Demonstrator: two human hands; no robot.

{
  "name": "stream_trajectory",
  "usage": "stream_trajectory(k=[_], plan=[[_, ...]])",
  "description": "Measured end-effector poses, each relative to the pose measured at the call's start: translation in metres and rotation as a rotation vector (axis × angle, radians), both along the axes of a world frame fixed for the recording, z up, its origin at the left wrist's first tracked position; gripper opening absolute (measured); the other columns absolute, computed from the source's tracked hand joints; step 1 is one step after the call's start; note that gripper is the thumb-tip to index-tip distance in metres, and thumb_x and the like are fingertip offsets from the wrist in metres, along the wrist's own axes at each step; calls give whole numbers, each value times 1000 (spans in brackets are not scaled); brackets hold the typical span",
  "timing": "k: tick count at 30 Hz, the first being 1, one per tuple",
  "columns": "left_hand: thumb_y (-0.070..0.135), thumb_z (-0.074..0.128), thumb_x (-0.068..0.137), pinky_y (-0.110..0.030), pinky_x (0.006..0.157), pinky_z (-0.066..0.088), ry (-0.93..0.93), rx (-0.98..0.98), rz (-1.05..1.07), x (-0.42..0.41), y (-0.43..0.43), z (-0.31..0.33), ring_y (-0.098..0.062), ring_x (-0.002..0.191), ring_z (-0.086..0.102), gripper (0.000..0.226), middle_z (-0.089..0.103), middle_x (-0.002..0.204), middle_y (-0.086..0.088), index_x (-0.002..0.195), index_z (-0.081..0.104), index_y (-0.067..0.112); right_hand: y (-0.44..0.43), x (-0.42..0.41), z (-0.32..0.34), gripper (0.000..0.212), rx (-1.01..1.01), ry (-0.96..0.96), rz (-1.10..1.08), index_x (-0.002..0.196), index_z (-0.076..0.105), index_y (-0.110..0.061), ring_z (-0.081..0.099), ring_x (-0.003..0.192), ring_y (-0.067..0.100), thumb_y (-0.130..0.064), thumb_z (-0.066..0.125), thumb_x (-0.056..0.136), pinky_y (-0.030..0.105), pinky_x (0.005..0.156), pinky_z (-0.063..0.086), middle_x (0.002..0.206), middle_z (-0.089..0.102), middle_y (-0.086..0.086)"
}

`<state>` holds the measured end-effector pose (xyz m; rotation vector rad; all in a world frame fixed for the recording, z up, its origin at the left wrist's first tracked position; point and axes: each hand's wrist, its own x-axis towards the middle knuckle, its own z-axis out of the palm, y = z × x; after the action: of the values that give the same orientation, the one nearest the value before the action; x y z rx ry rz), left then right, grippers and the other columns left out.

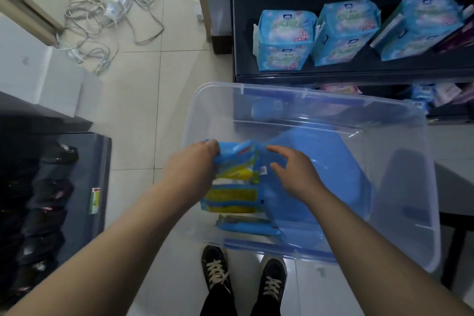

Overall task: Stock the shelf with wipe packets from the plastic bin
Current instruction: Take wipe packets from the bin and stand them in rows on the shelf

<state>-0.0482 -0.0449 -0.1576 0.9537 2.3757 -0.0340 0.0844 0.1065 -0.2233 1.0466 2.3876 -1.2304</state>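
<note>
1. Nearest the viewer, two dark shoes (pixel 215 268) with pale laces stand on the tiled floor (pixel 143 100), just short of the plastic bin's near wall.
2. The plastic bin (pixel 282 90) is clear, with rounded corners, a raised rim and no lid on it. A blue shape (pixel 328 161) shows through its base.
3. A flat blue packet (pixel 246 227) lies against the bin's near wall. Just beyond it sits a small stack of wipe packets (pixel 230 200), blue with yellow bands, in the bin's left half.
4. The left hand (pixel 189 164) reaches over the bin's left rim and grips the top wipe packet (pixel 239 161) at its left far corner, fingers curled around the edge.
5. The right hand (pixel 295 169) is held wide, fingers spread and holding nothing, just right of that packet. Contact cannot be confirmed.
6. The bin's right half holds nothing, leaving open room there.
7. Left of the bin stands a dark cabinet (pixel 84 174), with bare tile between the two.
8. Beyond the bin's far rim is the dark shelf (pixel 359 75). Three piles of pale blue packs (pixel 286 38) stand on it, with bare shelf to their left.
9. Farther left of the shelf, loose cables (pixel 107 15) lie tangled on the floor.
</note>
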Motion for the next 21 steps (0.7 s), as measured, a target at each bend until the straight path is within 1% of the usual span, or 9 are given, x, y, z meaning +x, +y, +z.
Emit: stream_trajectory(k=[1, 3, 5, 7, 9, 11, 14, 17, 21], plan=[[21, 54, 90, -36, 71, 43, 50, 76, 39, -3, -3, 13, -30, 95, 58, 20, 60, 107, -5, 109, 54, 18, -1, -5, -3, 47, -10, 3, 20, 133, 52, -16, 44, 129, 19, -8, 60, 88, 18, 100, 28, 139, 50, 4], [22, 56, 89, -35, 66, 39, 127, 224, 126, -10, -9, 36, -34, 91, 58, 19, 64, 98, -9, 107, 57, 16, -4, -18, -12, 58, -27, -3, 78, 137, 47, -14, 39, 133, 20, -10, 67, 83, 20, 105, 24, 145, 43, 5], [21, 59, 87, -36, 65, 42, 164, 344, 209, -16, -16, 47, -35, 85, 58, 18, 66, 92, -10, 104, 60, 15, -9, -30, -21, 70, -16, -24, 139, 141, 41, -13, 34, 135, 22, -16, 73, 79, 25, 108, 24, 148, 38, 5], [20, 60, 87, -38, 66, 47, 178, 437, 277, -19, -24, 47, -32, 81, 59, 17, 67, 91, -7, 103, 61, 15, -14, -39, -30, 76, 65, -36, 203, 142, 38, -14, 33, 132, 24, -21, 74, 76, 29, 108, 26, 146, 39, 4], [20, 61, 87, -37, 67, 49, 171, 495, 320, -20, -31, 43, -27, 78, 59, 19, 67, 90, -3, 105, 61, 16, -18, -44, -36, 76, 182, -63, 263, 140, 39, -17, 35, 126, 25, -26, 74, 74, 30, 105, 29, 138, 44, 4], [20, 61, 87, -34, 67, 48, 162, 520, 361, -19, -37, 41, -23, 77, 59, 19, 64, 88, 1, 106, 61, 17, -18, -47, -38, 66, 244, -125, 290, 129, 49, -18, 38, 119, 27, -31, 75, 70, 32, 99, 34, 124, 48, 7], [24, 61, 88, -37, 68, 51, 154, 528, 405, -12, -44, 42, -24, 77, 62, 18, 66, 86, 1, 105, 62, 19, -15, -42, -31, 36, 210, -148, 218, 101, 62, -12, 47, 103, 31, -27, 73, 70, 31, 80, 38, 106, 52, 12], [31, 62, 88, -41, 68, 53, 172, 503, 465, -3, -51, 54, -28, 78, 62, 18, 67, 82, -1, 102, 63, 20, -8, -33, -11, 21, 139, -56, 40, 91, 61, -11, 54, 92, 31, -16, 70, 73, 30, 70, 37, 99, 56, 13], [29, 64, 87, -40, 68, 54, 83, 554, 605, 5, -60, 87, -16, 74, 61, 13, 60, 75, 11, 95, 65, 19, 3, -23, 46, 18, 155, -17, 23, 83, 55, -14, 55, 77, 26, -21, 70, 76, 32, 60, 37, 83, 60, 6]])
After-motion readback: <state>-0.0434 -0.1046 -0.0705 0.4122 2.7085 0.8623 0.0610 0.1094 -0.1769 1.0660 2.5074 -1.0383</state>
